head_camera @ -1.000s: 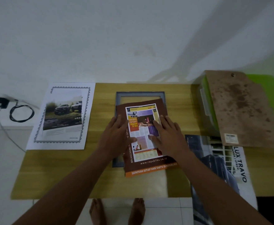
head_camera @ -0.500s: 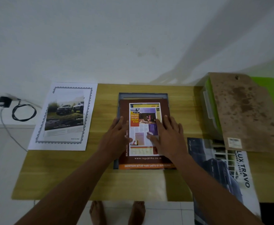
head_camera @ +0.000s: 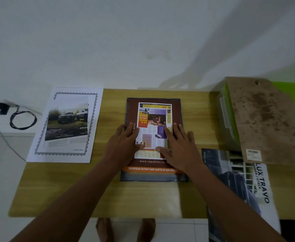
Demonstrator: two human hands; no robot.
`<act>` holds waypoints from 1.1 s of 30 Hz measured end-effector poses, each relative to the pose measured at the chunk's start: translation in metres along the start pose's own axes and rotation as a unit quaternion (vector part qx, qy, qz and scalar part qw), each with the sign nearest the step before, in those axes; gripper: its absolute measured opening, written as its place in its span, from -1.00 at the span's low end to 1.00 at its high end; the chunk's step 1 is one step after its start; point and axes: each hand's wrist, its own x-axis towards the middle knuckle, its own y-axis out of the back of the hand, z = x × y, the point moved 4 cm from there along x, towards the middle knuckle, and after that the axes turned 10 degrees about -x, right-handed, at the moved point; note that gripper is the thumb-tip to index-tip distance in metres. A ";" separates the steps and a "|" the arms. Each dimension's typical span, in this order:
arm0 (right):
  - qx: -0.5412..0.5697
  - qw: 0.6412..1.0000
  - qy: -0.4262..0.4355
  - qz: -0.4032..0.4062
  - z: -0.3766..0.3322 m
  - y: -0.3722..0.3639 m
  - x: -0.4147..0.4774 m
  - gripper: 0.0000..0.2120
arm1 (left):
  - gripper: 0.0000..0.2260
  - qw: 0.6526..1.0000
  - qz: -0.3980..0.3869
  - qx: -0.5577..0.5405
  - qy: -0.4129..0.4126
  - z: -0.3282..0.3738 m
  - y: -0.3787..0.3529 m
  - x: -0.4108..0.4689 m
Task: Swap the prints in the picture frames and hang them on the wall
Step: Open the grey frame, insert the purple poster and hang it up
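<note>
Head view, looking down. A plain white wall [head_camera: 108,41] fills the upper half, and a light wooden tabletop [head_camera: 108,194] stands pushed against it.

At the far right, a stained brown hardboard backing board [head_camera: 265,123] with a small hole near its top rests tilted on a green plastic box [head_camera: 230,119]. In front of it lies a dark glossy car poster [head_camera: 239,186] lettered "LUX TRAVO", which hangs over the near edge of the tabletop.

At the left lies a white sheet with an ornate border and a photo of two off-road cars [head_camera: 64,124]. Its left part juts past the tabletop's left edge.

In the middle lies a grey rectangular picture frame [head_camera: 153,178], flat on the tabletop. A brown magazine-page print [head_camera: 153,116] lies inside it, set high, so a grey strip shows below it.

Both hands lie flat on this print with fingers straight and slightly spread, gripping nothing. The left hand [head_camera: 122,144] presses the print's left side. The right hand [head_camera: 180,147] presses its right side, thumb stretched toward the centre and little finger reaching past the frame's right edge.

Bare wood shows on both sides of the frame and in a wide strip in front of it, between the forearms.

A black charger with a coiled cable [head_camera: 22,119] sits on a white ledge at the far left. Two bare feet [head_camera: 104,229] stand on the white tiled floor [head_camera: 174,231] below the near edge.
</note>
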 end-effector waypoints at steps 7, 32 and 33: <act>0.025 1.000 0.001 0.001 0.006 0.005 0.000 -0.22 | -0.21 0.999 -0.031 0.030 -0.004 -0.002 -0.002 -0.001; 0.115 0.993 -0.026 -0.026 0.008 0.024 -0.017 -0.24 | -0.21 0.993 0.023 0.013 -0.117 -0.002 0.015 -0.009; 0.124 0.992 -0.027 -0.010 0.009 0.031 -0.022 -0.26 | -0.23 0.993 0.027 0.011 -0.115 0.000 0.016 -0.008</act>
